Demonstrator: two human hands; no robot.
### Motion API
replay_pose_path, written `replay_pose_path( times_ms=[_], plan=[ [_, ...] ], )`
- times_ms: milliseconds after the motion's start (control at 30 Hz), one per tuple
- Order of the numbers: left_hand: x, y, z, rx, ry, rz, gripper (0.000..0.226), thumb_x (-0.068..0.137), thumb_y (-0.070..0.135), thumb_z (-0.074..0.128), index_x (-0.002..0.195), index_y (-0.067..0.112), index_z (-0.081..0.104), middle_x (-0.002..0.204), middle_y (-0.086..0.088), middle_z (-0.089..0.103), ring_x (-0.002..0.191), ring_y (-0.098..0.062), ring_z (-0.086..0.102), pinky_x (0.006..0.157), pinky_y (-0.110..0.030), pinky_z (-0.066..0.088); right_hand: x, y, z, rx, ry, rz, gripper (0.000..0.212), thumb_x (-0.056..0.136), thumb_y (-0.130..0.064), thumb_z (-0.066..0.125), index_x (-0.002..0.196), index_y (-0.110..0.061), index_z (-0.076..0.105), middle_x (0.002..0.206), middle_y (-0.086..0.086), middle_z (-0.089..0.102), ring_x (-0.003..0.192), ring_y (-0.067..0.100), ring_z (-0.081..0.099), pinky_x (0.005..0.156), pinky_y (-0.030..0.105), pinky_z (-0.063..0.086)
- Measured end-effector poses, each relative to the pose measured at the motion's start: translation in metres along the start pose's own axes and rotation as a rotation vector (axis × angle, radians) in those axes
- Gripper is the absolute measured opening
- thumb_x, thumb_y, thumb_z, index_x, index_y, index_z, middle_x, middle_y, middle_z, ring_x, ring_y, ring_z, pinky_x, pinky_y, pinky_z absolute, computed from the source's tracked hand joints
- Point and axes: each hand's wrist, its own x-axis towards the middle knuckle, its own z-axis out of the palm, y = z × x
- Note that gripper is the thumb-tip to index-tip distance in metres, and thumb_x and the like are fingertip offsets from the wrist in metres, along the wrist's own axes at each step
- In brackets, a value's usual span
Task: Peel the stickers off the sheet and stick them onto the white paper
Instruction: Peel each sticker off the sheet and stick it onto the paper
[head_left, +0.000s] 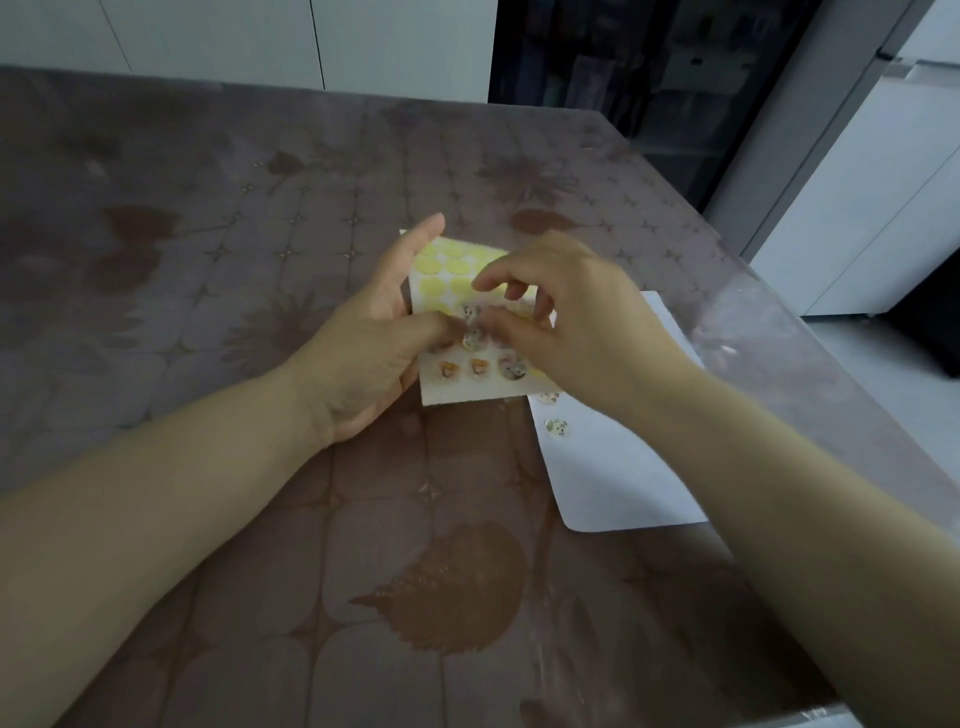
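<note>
My left hand (374, 343) grips the sticker sheet (457, 275) by its left edge, thumb lying across its face. The sheet shows yellow empty circles in its upper rows and small picture stickers (477, 367) in its lower rows. My right hand (566, 317) hovers over the sheet's middle, fingers curled, thumb and fingertips pinching at a sticker there; the pinch point is blurred. The white paper (618, 467) lies on the table to the right, partly under my right forearm, with a round sticker (556, 427) stuck near its left edge and another partly hidden just above.
A brown table (260, 260) with a leaf and flower pattern under a clear cover carries everything. Its right edge runs diagonally close to the white paper. White cabinets stand behind, and a dark glass-fronted cabinet (649, 78) is at the back right.
</note>
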Motion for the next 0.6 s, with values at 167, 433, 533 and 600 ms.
replay_pose_path(
  times_ms=[167, 433, 533, 600],
  plan=[
    [0.001, -0.005, -0.003, 0.052, -0.055, 0.011, 0.093, 0.073, 0.000, 0.072, 0.144, 0.039, 0.028, 0.138, -0.001, 0.054, 0.114, -0.012, 0.062, 0.094, -0.031, 0.052, 0.000, 0.004, 0.018, 0.046, 0.092, -0.035, 0.012, 0.076, -0.008, 0.070, 0.083, -0.018, 0.073, 0.085, -0.004, 0.062, 0.078, 0.011, 0.051, 0.071, 0.016, 0.040],
    [0.005, -0.012, -0.006, 0.151, -0.057, 0.088, 0.099, 0.068, 0.003, 0.072, 0.140, 0.052, 0.026, 0.150, 0.002, 0.036, 0.124, -0.015, 0.055, 0.094, -0.036, 0.051, -0.004, -0.001, 0.011, 0.228, 0.013, 0.064, 0.006, 0.083, -0.023, 0.067, 0.077, -0.026, 0.067, 0.076, -0.021, 0.053, 0.082, 0.001, 0.046, 0.072, 0.003, 0.032],
    [0.006, -0.013, -0.007, 0.150, -0.067, 0.092, 0.100, 0.069, 0.004, 0.073, 0.142, 0.051, 0.024, 0.153, 0.005, 0.030, 0.126, -0.015, 0.053, 0.095, -0.036, 0.051, -0.005, -0.002, 0.011, 0.223, -0.003, 0.058, 0.006, 0.084, -0.023, 0.066, 0.078, -0.025, 0.067, 0.078, -0.019, 0.055, 0.087, 0.009, 0.048, 0.075, 0.005, 0.032],
    [0.006, -0.014, -0.007, 0.164, -0.077, 0.092, 0.100, 0.067, 0.009, 0.076, 0.141, 0.054, 0.024, 0.154, 0.001, 0.031, 0.129, -0.015, 0.050, 0.093, -0.032, 0.051, -0.006, -0.001, 0.013, 0.169, 0.020, 0.008, 0.003, 0.083, -0.022, 0.066, 0.081, -0.022, 0.068, 0.080, -0.017, 0.059, 0.090, 0.010, 0.048, 0.078, 0.010, 0.032]
  ],
)
